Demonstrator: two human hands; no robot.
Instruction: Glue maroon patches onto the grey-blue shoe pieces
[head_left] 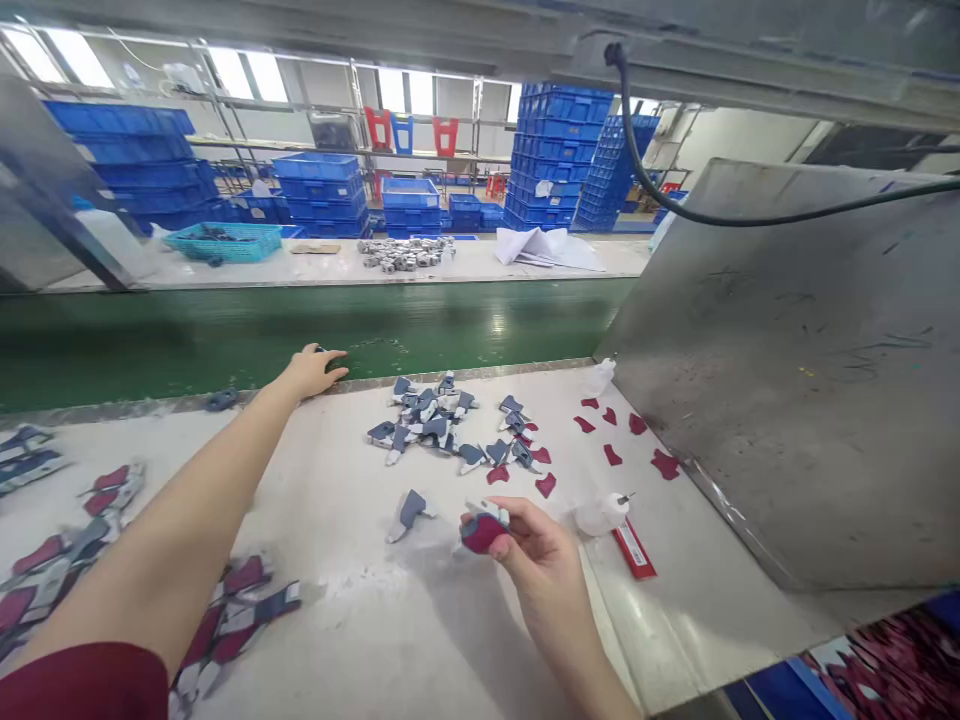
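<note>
My right hand (536,560) pinches a grey part with a dark red face (484,531) above the white table. Stretched out to the green belt's near edge, my left hand (313,372) has its thumb and fingers apart; a small dark bit shows at its fingertips, too small to make out. A single grey-blue part (410,508) lies left of my right hand. Beyond it is a pile of grey-blue parts (431,418), with loose dark red pieces (546,485) to the right. Assembled red and grey parts (244,615) lie at the lower left.
The green belt (450,325) runs across behind the table. A metal panel (795,380) stands at the right. Small white bottles (602,515) and a red packet (634,550) lie before it. A black cable (652,185) hangs above. Blue crates (551,150) are stacked behind.
</note>
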